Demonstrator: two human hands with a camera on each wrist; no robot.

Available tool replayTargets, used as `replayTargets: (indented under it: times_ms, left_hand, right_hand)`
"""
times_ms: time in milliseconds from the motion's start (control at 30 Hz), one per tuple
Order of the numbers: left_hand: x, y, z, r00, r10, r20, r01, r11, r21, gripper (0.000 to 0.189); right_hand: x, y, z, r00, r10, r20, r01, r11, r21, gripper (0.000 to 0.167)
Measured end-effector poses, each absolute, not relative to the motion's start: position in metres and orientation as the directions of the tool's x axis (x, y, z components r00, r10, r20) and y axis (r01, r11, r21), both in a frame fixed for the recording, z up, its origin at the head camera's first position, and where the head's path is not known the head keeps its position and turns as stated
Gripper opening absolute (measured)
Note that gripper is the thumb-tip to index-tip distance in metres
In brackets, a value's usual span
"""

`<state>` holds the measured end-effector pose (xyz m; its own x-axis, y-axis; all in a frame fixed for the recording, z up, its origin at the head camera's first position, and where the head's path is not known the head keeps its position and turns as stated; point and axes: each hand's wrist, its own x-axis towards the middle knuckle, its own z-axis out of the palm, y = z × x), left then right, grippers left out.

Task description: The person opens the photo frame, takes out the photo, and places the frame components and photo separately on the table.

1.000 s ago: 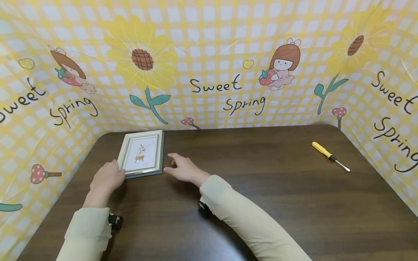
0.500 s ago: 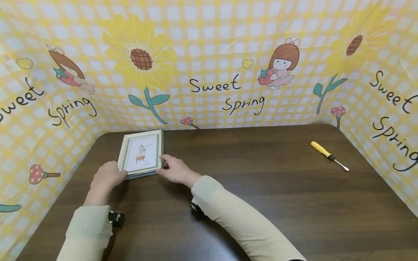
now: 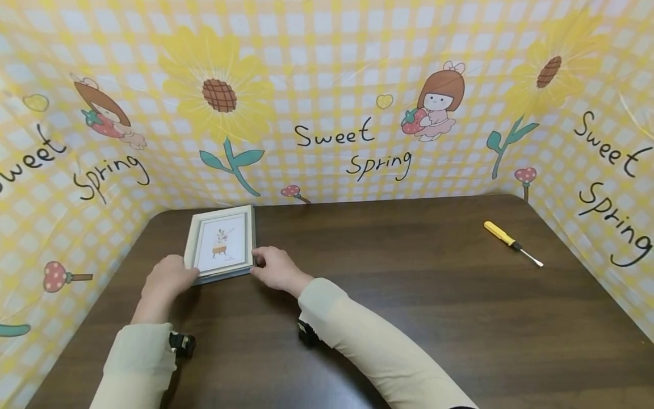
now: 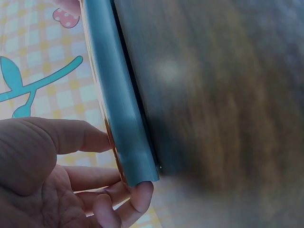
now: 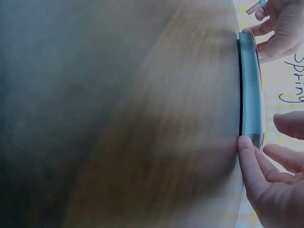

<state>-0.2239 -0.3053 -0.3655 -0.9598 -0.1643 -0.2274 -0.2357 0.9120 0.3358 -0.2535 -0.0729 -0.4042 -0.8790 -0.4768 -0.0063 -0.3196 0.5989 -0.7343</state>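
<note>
A pale picture frame (image 3: pixel 221 241) with a drawing of a potted plant lies face up at the table's back left; its edge looks blue in the left wrist view (image 4: pixel 116 95). My left hand (image 3: pixel 167 280) grips the front left corner, thumb on top and fingers around the side. At the front right corner, my right hand (image 3: pixel 278 269) touches the frame's edge with its fingertips; in the right wrist view its thumb stands apart from the frame. What lies under the frame is hidden.
A yellow-handled screwdriver (image 3: pixel 512 243) lies on the right of the dark wooden table (image 3: pixel 388 284). Yellow checked cloth (image 3: pixel 327 74) with printed flowers and "Sweet Spring" lettering rises behind the table and along both sides.
My right hand has moved left from beside the picture frame to touch its right edge, then shifted slightly rightward. My left hand has stayed at the frame's front left corner.
</note>
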Motion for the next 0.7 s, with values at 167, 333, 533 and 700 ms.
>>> replayTargets:
  times_ms: [167,333,533,700]
  left_hand:
    - [-0.2225,-0.3048,-0.3661,-0.957,-0.191,-0.219,-0.259,0.902,0.346,0.036]
    - [-0.222,-0.3029,-0.3658,-0.95,-0.231,-0.209,-0.292,0.891,0.347,0.03]
    - [-0.221,-0.3008,-0.3696,-0.961,-0.226,-0.157,-0.267,0.903,0.336,0.019]
    - [-0.2201,-0.3011,-0.3726,-0.985,-0.147,-0.091,-0.168,0.936,0.311,0.017]
  right_hand:
    - [-0.254,-0.0704,-0.4035,-0.877,-0.481,0.008,-0.328,0.586,-0.741,0.037]
    - [-0.2543,-0.0678,-0.3995,-0.883,-0.47,-0.004,-0.3,0.569,-0.765,0.033]
    - [-0.2532,-0.0665,-0.3978,-0.9,-0.434,-0.034,-0.24,0.56,-0.793,0.027]
    - [-0.2524,-0.0657,-0.3995,-0.902,-0.425,-0.074,-0.17,0.508,-0.844,0.022]
